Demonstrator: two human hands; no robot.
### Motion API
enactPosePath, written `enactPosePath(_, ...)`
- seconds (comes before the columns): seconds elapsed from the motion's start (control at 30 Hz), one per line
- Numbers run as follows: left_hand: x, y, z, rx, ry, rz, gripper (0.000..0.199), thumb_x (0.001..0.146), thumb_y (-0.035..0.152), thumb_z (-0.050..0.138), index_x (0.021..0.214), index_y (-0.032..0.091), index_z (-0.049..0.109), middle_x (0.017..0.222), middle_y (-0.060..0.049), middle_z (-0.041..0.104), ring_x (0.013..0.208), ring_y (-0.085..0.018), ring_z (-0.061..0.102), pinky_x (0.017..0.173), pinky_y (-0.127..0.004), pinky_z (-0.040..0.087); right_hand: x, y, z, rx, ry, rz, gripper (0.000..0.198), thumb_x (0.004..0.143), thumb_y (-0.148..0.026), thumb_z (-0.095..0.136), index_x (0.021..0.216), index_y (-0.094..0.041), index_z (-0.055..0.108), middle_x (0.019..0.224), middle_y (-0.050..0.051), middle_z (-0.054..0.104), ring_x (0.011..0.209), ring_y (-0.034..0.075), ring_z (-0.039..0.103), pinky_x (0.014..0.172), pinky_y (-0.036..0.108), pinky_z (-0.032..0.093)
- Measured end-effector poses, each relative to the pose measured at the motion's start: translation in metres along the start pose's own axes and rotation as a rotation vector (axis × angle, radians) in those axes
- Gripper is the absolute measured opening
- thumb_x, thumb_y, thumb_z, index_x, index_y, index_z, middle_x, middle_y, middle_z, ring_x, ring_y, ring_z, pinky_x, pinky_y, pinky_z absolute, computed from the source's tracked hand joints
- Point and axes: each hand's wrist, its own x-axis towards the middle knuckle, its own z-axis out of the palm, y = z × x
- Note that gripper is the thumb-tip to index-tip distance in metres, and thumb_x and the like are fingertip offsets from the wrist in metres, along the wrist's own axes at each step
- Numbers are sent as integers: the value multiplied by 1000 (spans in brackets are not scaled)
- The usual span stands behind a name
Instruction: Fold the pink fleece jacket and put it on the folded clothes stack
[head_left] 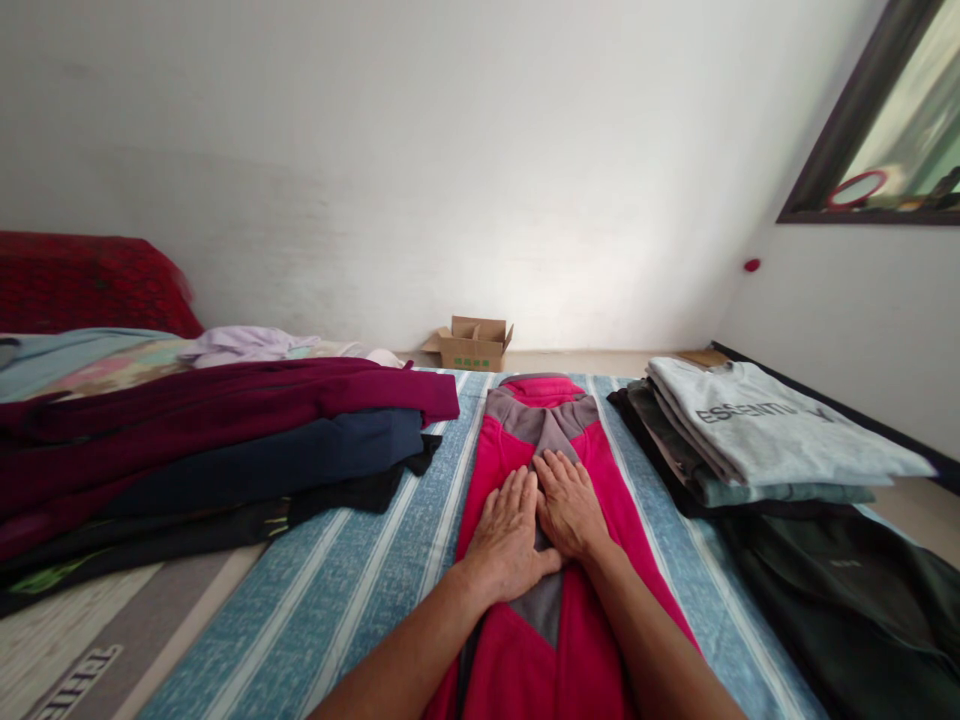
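Observation:
A pink jacket with grey panels lies folded lengthwise in front of me, its collar at the far end. My left hand rests flat on its middle, fingers stretched forward. Beside it, my right hand also presses flat on the jacket, a little farther up. The two hands touch or nearly touch at the fingers, and neither grips anything. Beneath the jacket is a blue and white striped bed sheet.
To the left lies a pile with maroon trousers over navy and black garments. On the right, a grey lettered T-shirt tops a folded stack beside a dark garment. A cardboard box stands by the wall; a red bundle sits far left.

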Motion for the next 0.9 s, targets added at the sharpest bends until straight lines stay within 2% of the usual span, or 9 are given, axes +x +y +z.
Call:
enactPosePath(0.63, 4, -2, 2, 25, -13, -7, 97, 71, 53, 50, 145, 5, 10, 153, -16, 8, 140, -28, 4, 112, -46, 13, 0, -2, -4, -26, -1, -9, 51, 94, -38, 28, 140, -19, 36, 147, 6, 31, 136, 24, 23, 110, 44, 15)
enactPosePath(0.9, 5, 2, -3, -13, 6, 21, 103, 72, 65, 47, 144, 3, 10, 152, -19, 11, 140, -29, 10, 111, -46, 15, -1, -3, -20, 15, 1, -13, 48, 94, -37, 35, 137, -16, 39, 144, 10, 36, 134, 24, 28, 108, 43, 20)
